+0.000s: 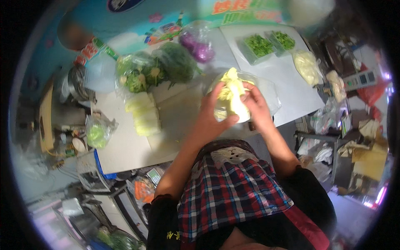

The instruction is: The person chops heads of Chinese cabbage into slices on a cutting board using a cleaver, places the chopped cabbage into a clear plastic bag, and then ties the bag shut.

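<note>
Pale yellow napa cabbage leaves (238, 104) stand between my two hands above the worktop. My left hand (212, 114) grips them from the left, its thumb near the thick white base. On the other side, my right hand (257, 104) holds them with bent fingers. Beneath and behind the leaves spreads a clear plastic bag (270, 92); whether a bowl lies under it, I cannot tell. Several cut napa cabbage pieces (144, 115) lie in a row to the left, at the edge of a cutting board (175, 114).
Bagged leafy greens (137, 76) and purple vegetables (200, 50) line the back. Two clear tubs of chopped greens (258, 47) and a pale bagged food (307, 67) sit at right. Another bag with something green (97, 134) rests at the left edge. A brown handle (252, 126) shows beside my right wrist.
</note>
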The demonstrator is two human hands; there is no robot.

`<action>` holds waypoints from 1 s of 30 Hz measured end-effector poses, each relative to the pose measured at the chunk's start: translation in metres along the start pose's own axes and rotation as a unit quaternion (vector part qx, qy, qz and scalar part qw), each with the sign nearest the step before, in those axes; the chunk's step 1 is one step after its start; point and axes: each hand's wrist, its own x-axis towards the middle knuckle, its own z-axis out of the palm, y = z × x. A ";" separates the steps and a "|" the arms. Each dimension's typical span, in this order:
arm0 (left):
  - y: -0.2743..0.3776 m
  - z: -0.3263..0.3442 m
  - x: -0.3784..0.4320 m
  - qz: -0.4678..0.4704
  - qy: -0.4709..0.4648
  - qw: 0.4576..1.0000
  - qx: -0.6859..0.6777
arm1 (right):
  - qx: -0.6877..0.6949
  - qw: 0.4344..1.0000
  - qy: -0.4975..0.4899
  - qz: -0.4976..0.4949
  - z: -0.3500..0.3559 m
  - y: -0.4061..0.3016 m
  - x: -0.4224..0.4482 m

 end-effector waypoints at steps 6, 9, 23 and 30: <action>-0.071 0.057 0.098 0.035 -0.213 0.976 0.001 | 0.104 0.979 0.013 0.173 -0.090 0.060 0.031; -0.112 0.059 0.123 0.078 -0.235 0.965 0.090 | 0.013 0.978 0.059 0.202 -0.072 0.075 0.037; -0.138 0.060 0.126 0.077 -0.047 0.970 0.226 | -0.299 0.949 -0.030 -0.093 -0.074 0.082 0.039; -0.147 0.043 0.123 0.079 -0.013 0.974 0.210 | -0.376 0.919 0.071 -0.095 -0.066 0.089 0.060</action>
